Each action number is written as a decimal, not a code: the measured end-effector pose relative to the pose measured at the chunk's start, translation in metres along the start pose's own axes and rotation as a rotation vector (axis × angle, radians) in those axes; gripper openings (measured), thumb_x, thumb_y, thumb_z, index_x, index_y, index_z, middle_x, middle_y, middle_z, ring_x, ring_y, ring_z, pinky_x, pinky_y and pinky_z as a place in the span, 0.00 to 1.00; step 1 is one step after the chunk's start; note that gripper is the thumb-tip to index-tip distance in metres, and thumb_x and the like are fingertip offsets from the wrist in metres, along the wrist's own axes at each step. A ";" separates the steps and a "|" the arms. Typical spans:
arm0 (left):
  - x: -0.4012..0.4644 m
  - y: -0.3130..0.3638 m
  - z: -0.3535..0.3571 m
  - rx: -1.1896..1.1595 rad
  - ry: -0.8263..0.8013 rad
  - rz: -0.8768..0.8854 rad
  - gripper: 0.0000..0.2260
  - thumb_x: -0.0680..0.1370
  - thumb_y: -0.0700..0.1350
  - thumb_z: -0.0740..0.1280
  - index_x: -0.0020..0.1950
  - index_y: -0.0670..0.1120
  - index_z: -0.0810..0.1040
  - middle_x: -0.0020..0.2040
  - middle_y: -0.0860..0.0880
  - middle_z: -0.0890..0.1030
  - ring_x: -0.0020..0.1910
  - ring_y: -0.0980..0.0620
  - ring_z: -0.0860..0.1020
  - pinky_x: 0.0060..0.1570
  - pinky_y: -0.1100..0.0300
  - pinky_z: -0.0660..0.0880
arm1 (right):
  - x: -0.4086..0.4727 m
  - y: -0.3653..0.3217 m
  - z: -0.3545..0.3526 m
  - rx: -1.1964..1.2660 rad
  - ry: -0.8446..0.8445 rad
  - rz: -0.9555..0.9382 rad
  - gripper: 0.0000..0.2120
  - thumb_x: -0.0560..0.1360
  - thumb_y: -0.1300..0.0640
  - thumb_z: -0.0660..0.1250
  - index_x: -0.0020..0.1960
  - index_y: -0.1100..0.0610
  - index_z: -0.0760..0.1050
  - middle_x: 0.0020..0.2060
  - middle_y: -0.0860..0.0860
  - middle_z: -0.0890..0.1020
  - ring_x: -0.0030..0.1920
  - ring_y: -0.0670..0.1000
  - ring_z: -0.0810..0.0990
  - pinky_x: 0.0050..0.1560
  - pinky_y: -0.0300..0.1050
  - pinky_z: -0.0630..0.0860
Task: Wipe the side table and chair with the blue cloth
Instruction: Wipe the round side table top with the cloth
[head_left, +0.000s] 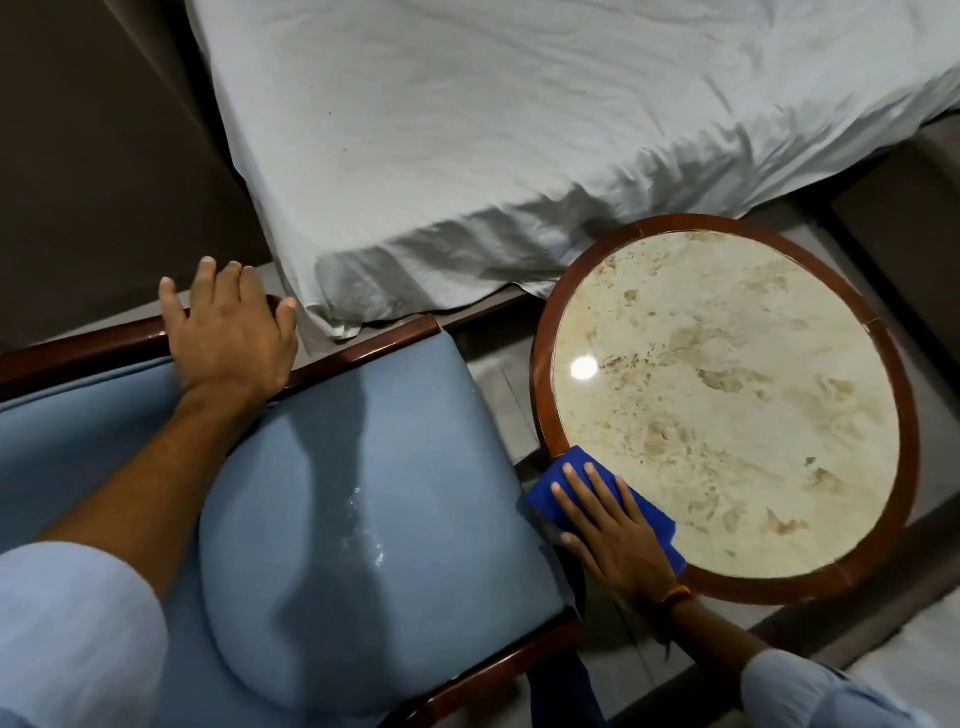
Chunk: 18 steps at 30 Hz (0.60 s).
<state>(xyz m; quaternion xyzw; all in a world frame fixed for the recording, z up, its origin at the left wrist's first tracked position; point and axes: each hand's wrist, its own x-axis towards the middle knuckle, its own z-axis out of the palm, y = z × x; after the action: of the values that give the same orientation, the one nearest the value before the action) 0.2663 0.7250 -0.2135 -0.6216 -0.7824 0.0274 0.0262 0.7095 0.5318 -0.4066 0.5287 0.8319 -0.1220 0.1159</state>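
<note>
Bed (519, 130) across the top of the view, covered in a creased white sheet, one corner hanging down near the chair and table. Chair (363, 467) at lower left: blue upholstered seat, dark red-brown wooden frame, a faint whitish smear near the seat's middle. Side table (893, 415) at right, just beside the chair: round, pale marbled top with brown mottling inside a red-brown wooden rim, one bright light reflection on the left part. Left hand (228, 332) resting flat on the chair's wooden rail at the far edge, fingers spread wide, holding nothing, bare forearm running back to a pale blue sleeve. Right hand (613, 535) pressed palm down on the blue cloth (571, 467), fingers extended and slightly apart, an orange band at the wrist. Cloth folded, lying on the table's near-left edge, overlapping rim and marble, one corner overhanging toward the chair.
</note>
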 end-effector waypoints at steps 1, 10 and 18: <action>0.000 0.000 0.000 0.001 0.002 0.000 0.26 0.84 0.53 0.57 0.74 0.35 0.69 0.75 0.36 0.71 0.80 0.37 0.62 0.77 0.32 0.52 | 0.002 0.000 -0.002 0.001 -0.013 0.005 0.32 0.85 0.40 0.51 0.84 0.49 0.47 0.85 0.51 0.47 0.84 0.56 0.46 0.78 0.66 0.58; 0.001 0.000 0.007 0.017 0.033 0.019 0.29 0.84 0.55 0.58 0.75 0.34 0.67 0.75 0.34 0.70 0.79 0.36 0.62 0.77 0.32 0.52 | 0.112 -0.003 -0.058 0.019 0.066 0.040 0.36 0.83 0.35 0.49 0.84 0.51 0.45 0.85 0.53 0.48 0.84 0.56 0.46 0.81 0.63 0.56; 0.006 -0.004 0.011 0.024 0.026 0.036 0.30 0.84 0.57 0.56 0.77 0.37 0.67 0.77 0.36 0.68 0.80 0.37 0.61 0.76 0.32 0.52 | 0.198 0.011 -0.097 0.059 0.112 0.163 0.37 0.82 0.43 0.57 0.84 0.55 0.45 0.84 0.57 0.46 0.84 0.59 0.46 0.81 0.65 0.53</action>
<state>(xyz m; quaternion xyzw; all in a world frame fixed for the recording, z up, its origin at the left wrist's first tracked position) 0.2598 0.7298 -0.2242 -0.6357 -0.7701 0.0290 0.0434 0.6315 0.7365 -0.3792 0.6037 0.7875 -0.1066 0.0631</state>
